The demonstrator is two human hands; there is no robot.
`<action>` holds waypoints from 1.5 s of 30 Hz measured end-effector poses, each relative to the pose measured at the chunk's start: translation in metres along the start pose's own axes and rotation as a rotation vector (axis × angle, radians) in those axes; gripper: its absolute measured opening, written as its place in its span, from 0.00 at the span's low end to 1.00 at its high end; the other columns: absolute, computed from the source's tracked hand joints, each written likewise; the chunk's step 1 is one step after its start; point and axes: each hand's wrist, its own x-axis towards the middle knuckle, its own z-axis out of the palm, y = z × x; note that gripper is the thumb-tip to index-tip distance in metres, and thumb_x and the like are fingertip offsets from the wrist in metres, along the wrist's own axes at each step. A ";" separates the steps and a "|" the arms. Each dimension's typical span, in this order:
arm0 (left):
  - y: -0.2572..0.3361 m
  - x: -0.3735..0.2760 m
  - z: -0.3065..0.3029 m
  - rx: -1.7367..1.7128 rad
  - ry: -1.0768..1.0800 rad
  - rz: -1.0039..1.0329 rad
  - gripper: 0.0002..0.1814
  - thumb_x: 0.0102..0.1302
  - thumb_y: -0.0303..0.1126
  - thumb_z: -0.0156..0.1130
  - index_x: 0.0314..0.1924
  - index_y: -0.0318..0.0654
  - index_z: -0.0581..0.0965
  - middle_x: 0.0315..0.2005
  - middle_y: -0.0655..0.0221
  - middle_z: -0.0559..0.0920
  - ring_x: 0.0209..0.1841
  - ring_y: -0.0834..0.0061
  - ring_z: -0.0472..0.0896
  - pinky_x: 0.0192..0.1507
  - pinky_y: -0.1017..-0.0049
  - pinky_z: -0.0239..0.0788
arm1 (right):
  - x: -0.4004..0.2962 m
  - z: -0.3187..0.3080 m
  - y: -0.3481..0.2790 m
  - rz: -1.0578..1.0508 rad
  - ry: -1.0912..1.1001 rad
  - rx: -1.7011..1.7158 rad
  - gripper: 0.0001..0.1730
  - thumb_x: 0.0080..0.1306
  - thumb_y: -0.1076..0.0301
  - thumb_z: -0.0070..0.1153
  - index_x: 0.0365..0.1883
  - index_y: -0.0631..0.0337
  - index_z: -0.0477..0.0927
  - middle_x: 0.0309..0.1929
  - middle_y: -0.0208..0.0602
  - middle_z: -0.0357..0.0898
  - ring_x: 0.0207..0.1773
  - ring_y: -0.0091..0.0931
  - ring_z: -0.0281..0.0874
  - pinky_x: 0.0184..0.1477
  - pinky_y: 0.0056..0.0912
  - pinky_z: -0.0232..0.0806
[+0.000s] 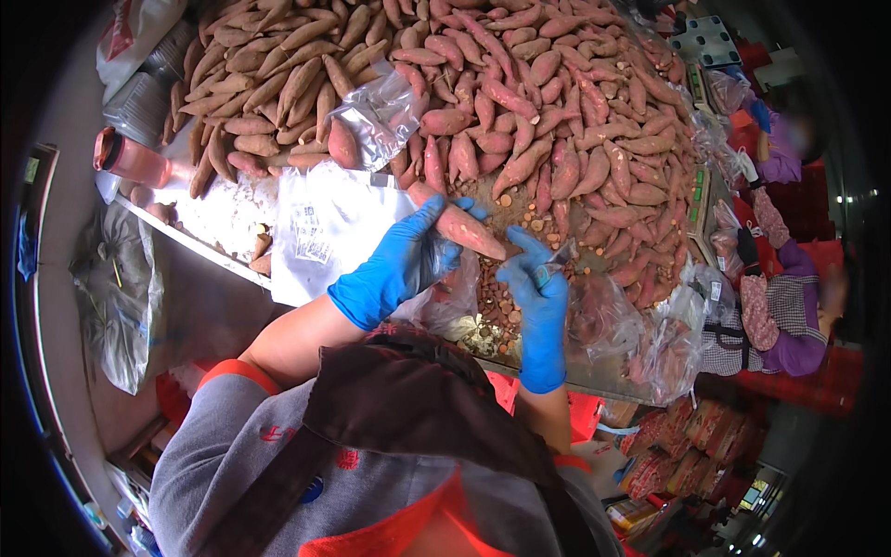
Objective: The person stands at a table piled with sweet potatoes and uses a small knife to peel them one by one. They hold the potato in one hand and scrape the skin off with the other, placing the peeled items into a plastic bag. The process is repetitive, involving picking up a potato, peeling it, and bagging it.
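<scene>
My left hand [400, 257], in a blue glove, grips a pinkish-red sweet potato [463, 226] across its middle. The tuber's lower right end points at my right hand [539, 289], also blue-gloved. Between the right fingers sits a small knife [562, 253]; its short metal blade shows, and the handle is mostly hidden. Cut root tips [498, 306] and small round slices lie on the table below and between my hands. Beyond them rises a big heap of red sweet potatoes [585, 104]. Browner ones [278, 76] are piled to its left.
White plastic bags with printed labels [327, 230] lie beside my left forearm. A pink bottle [136, 160] stands at the table's left edge. Clear bags [605, 320] lie right of my right hand. Two co-workers [786, 299] are at the right, near scales [699, 202].
</scene>
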 end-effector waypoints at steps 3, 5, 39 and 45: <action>-0.001 0.003 -0.009 -0.102 0.030 -0.035 0.24 0.71 0.46 0.48 0.55 0.34 0.70 0.46 0.57 0.79 0.38 0.70 0.81 0.35 0.76 0.77 | -0.001 0.013 0.031 -0.283 0.381 -0.425 0.19 0.60 0.79 0.51 0.51 0.63 0.73 0.43 0.33 0.78 0.37 0.21 0.73 0.42 0.23 0.68; -0.003 0.001 -0.004 -0.142 0.044 -0.032 0.24 0.71 0.47 0.48 0.55 0.33 0.70 0.44 0.58 0.79 0.35 0.70 0.81 0.34 0.76 0.77 | -0.003 0.028 0.025 -0.413 0.306 -0.827 0.12 0.62 0.76 0.50 0.46 0.63 0.73 0.44 0.38 0.77 0.40 0.24 0.74 0.42 0.27 0.68; 0.071 -0.076 0.053 0.768 0.060 0.254 0.24 0.63 0.39 0.56 0.54 0.29 0.73 0.44 0.63 0.80 0.22 0.87 0.62 0.27 0.87 0.56 | -0.064 -0.015 -0.029 0.217 0.424 0.082 0.09 0.60 0.78 0.53 0.39 0.64 0.75 0.27 0.31 0.76 0.27 0.19 0.72 0.28 0.21 0.65; 0.067 -0.065 0.044 0.903 0.064 0.327 0.25 0.65 0.42 0.52 0.53 0.28 0.73 0.43 0.64 0.80 0.23 0.86 0.62 0.27 0.86 0.56 | -0.052 0.003 -0.048 0.183 0.088 0.717 0.10 0.63 0.73 0.49 0.43 0.62 0.73 0.25 0.27 0.67 0.24 0.18 0.65 0.23 0.20 0.60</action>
